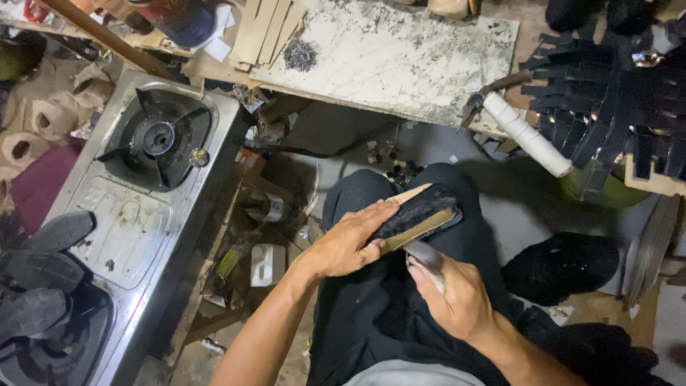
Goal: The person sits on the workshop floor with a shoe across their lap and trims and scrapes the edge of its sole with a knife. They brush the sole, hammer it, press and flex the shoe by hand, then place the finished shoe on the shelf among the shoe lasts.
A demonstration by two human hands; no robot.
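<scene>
A single head-worn camera is looking steeply down from above the seated person's lap, close enough that the forearms are entering from the bottom edge and the left hand point(350, 243) and right hand point(457, 297) are sitting just below the middle of the frame. The view is facing forward and down, so the stone-topped workbench point(400, 57) is running along the upper edge, the steel gas stove point(136, 214) is filling the left side, and a stack of black straps point(607, 107) is crowding the upper right. No second view is sharing this scene.
</scene>
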